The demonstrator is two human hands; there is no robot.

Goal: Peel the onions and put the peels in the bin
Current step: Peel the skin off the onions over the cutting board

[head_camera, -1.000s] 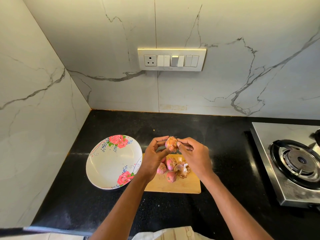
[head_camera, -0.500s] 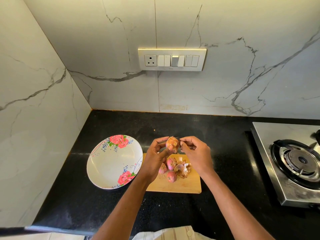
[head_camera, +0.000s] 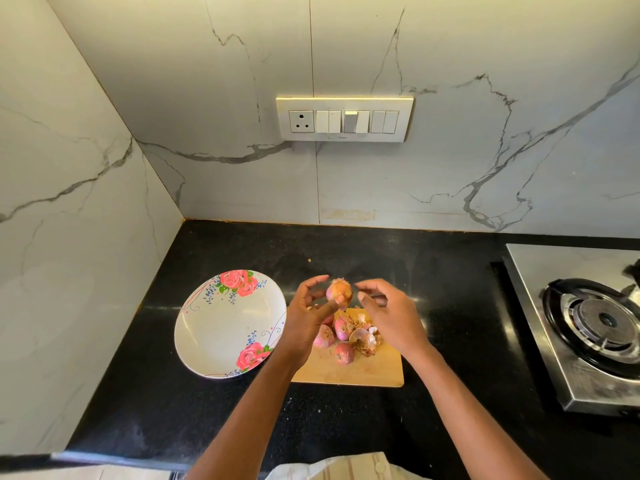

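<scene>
My left hand (head_camera: 306,315) holds a small pink-brown onion (head_camera: 338,291) up above the wooden cutting board (head_camera: 367,372), pinched between thumb and fingers. Just right of the onion is my right hand (head_camera: 388,313), its fingertips a short gap away from it and loosely curled; I see nothing held in them. On the board lie three more small onions (head_camera: 343,353) and a heap of dry peels (head_camera: 363,341). No bin is in view.
A white plate with red roses (head_camera: 221,323) sits left of the board on the black counter (head_camera: 450,289). A steel gas stove (head_camera: 588,323) stands at the right. Marble walls close the left side and the back, with a switch panel (head_camera: 344,119).
My right hand has come off the top of the onion and moved slightly right, so a gap now shows. The left hand still holds the onion in the same place.
</scene>
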